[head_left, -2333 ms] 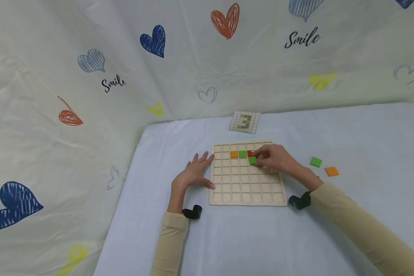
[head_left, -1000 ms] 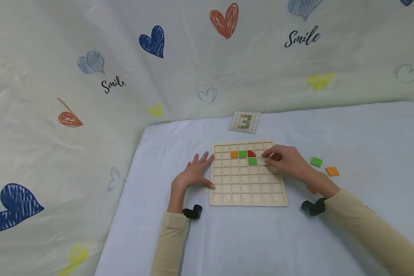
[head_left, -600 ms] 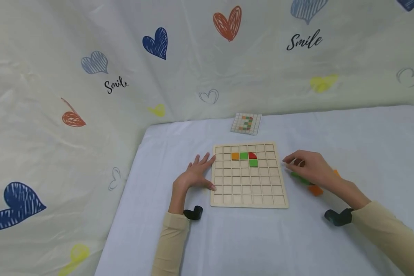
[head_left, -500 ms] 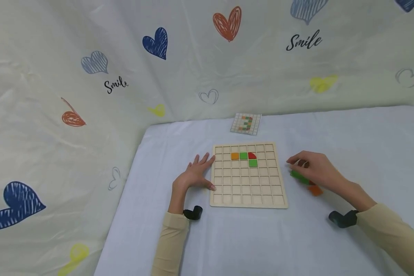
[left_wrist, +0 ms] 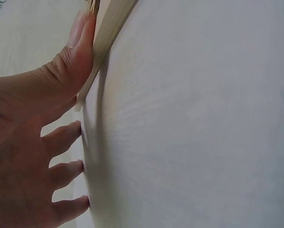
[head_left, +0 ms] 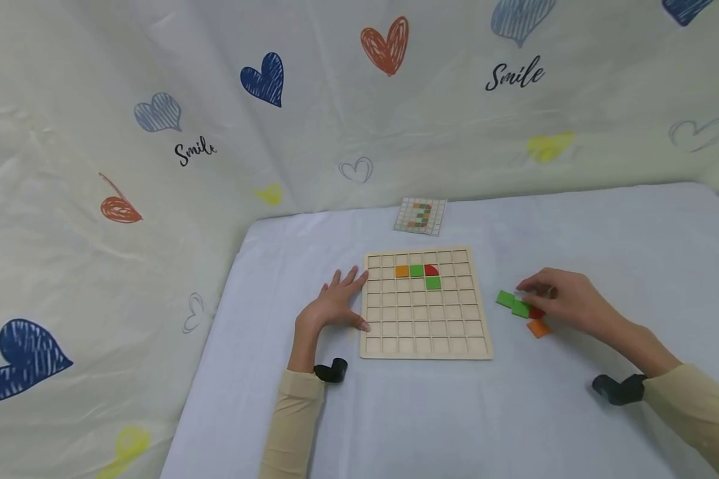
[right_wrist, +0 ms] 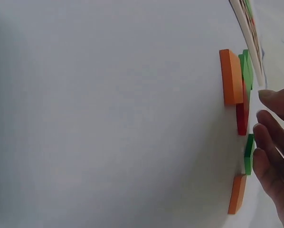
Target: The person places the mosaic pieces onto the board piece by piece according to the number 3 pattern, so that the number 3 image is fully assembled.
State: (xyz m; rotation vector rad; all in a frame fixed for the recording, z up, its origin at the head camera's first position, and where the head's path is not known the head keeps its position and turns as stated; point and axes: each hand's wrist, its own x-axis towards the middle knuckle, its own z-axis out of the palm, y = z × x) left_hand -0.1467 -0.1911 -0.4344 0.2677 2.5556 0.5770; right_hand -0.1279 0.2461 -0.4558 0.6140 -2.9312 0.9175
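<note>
Grid board [head_left: 422,329]: pale, flat wood ruled into square cells, lying before you on the white cloth [head_left: 425,412].
Laid on it: an orange square [head_left: 402,271], a green square [head_left: 416,271] and a red tile [head_left: 431,271] with one rounded corner, in a row; a second green square [head_left: 433,283] directly below the red.
Loose tiles [head_left: 520,309]: plain green, red and orange, right of the board.
Your left hand [head_left: 329,307]: released, fingers spread, thumb against the board's left edge.
Your right hand [head_left: 566,299]: loosely bent over these, gripping nothing.

On my head feed the right hand [head_left: 566,301] partly hides a red tile [head_left: 536,313], and my left-wrist feed's top edge crops the wooden board [left_wrist: 110,26].
</note>
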